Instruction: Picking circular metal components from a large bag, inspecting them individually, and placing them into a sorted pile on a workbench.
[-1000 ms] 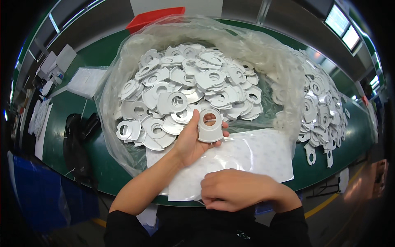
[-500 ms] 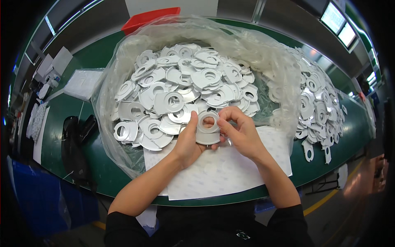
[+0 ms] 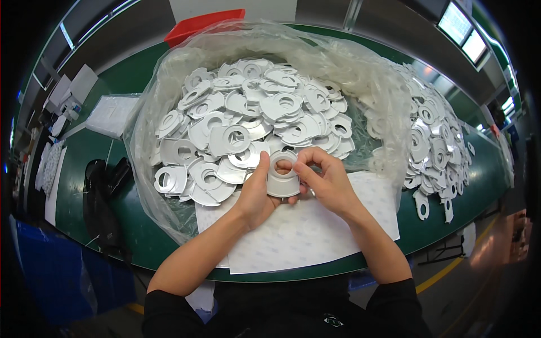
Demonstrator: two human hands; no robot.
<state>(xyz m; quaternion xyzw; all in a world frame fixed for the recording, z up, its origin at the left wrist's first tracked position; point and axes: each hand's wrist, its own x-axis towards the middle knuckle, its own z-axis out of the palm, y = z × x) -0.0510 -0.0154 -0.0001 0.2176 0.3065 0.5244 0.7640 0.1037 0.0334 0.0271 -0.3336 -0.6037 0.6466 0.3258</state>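
Between my hands is a light grey plastic part (image 3: 283,186) with a round hole near its top and a wider rounded lower edge. My left hand (image 3: 258,197) grips it from the left, thumb along the side and fingers beneath. At its upper right edge, the thumb and bent forefinger of my right hand (image 3: 324,179) pinch it. Just beyond my hands a heap of similar silvery parts (image 3: 231,139) lies in a clear plastic bag (image 3: 160,90) with its mouth spread wide. Below the held part lies a white paper sheet (image 3: 304,242).
A second heap of such parts (image 3: 431,141) spreads at the right of the green table (image 3: 73,186). At the left lie a black heat-gun-like tool (image 3: 101,208) and a flat pack wrapped in clear film (image 3: 112,115). Behind the bag stands a red bin (image 3: 205,25).
The whole view has shifted very slightly. Both hands keep nearly the same hold on the grey part, which looks tilted a little differently.
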